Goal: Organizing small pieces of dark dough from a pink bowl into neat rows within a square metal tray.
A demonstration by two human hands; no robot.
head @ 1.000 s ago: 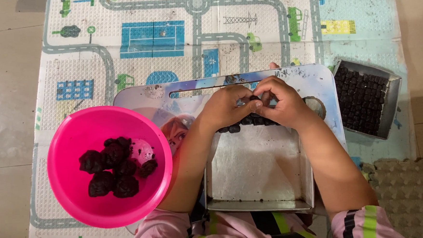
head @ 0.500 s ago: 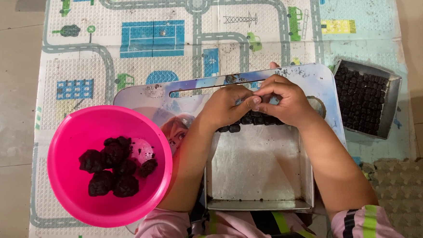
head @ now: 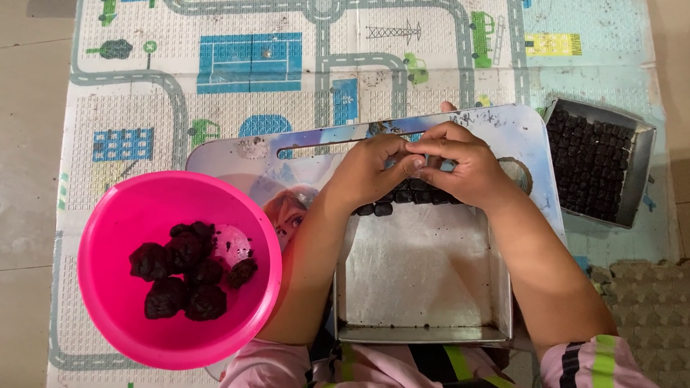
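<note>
Both hands, left hand [head: 371, 169] and right hand [head: 457, 163], pinch a small dark lump together over the square metal tray [head: 424, 272], probably shaping it; next it'd need setting beside the dark row [head: 404, 199] at the tray's far edge.

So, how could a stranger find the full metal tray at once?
Start at the road-pattern play mat and go to its right edge. There the tilted metal tray lies, packed with dark pieces, unlike the nearly bare tray under the hands.

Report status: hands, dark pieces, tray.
Left hand and right hand together, pinching something small, hidden. Dark pieces rowed at metal tray far edge. Nothing blocking.
</note>
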